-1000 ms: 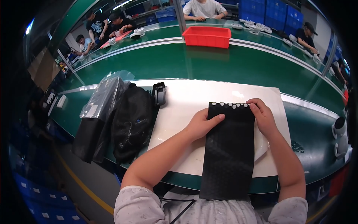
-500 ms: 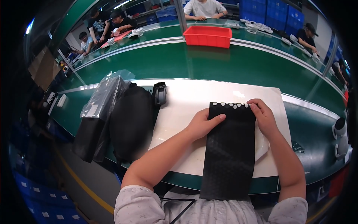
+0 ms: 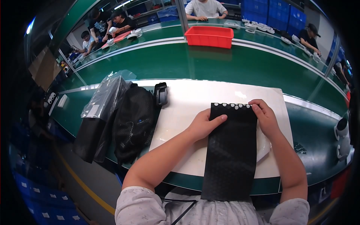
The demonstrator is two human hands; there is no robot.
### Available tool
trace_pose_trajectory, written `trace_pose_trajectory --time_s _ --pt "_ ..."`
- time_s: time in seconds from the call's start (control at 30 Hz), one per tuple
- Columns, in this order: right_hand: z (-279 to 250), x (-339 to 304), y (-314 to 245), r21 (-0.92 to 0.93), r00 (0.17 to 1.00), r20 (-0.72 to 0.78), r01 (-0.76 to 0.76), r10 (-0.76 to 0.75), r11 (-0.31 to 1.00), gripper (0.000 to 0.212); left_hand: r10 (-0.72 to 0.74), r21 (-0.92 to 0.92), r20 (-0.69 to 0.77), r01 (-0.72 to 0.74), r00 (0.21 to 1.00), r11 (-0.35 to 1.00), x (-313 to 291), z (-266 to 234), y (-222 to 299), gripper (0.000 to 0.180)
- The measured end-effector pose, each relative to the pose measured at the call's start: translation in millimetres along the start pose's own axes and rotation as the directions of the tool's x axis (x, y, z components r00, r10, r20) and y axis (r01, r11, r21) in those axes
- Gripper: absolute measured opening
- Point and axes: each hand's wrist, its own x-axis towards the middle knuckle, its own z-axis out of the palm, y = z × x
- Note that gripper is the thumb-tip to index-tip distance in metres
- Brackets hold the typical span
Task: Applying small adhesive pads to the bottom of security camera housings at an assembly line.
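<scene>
A long black sheet [image 3: 231, 157] of adhesive pads hangs from the white board toward my lap. Along its top edge runs a row of white round spots [image 3: 236, 107]. My left hand [image 3: 205, 124] holds the sheet's left edge, thumb on top and the other fingers hidden beneath. At the top right corner, my right hand [image 3: 265, 119] pinches the edge between thumb and forefinger; whether a single pad is between them is too small to tell. Partly under the sheet's right side, a pale rounded piece [image 3: 264, 147] shows on the board.
Left of the white board [image 3: 183, 97] lie a black mesh bag [image 3: 133, 125], a black box in clear plastic [image 3: 90, 137] and a small black case [image 3: 161, 94]. A red bin [image 3: 209, 36] stands across the green bench. White parts [image 3: 342, 146] sit at right. Several people work beyond.
Both my hands and the sheet stay put. At left, a smooth dark oval shape has gone from over the mesh bag, whose netting now shows. People in the background shifted slightly.
</scene>
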Motion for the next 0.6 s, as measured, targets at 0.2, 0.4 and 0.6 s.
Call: trace_pose_trajectory --time_s 0.2,0.4,0.6 --pt "-0.2 -0.2 -1.3 -0.002 1.000 0.004 -0.007 0.007 1.000 0.019 -0.010 -0.008 0.000 0.010 1.000 1.000 -1.7 1.3 3.4 0.033" --pt "0.1 -0.3 -1.1 0.004 1.000 0.000 0.005 -0.005 1.000 0.019 -0.017 -0.007 -0.001 0.017 1.000 1.000 -1.9 2.1 4.0 0.033" --pt "0.3 -0.6 -1.5 -0.007 1.000 0.004 -0.002 0.002 1.000 0.019 0.001 0.006 0.003 -0.001 1.000 1.000 -1.0 0.5 2.0 0.034"
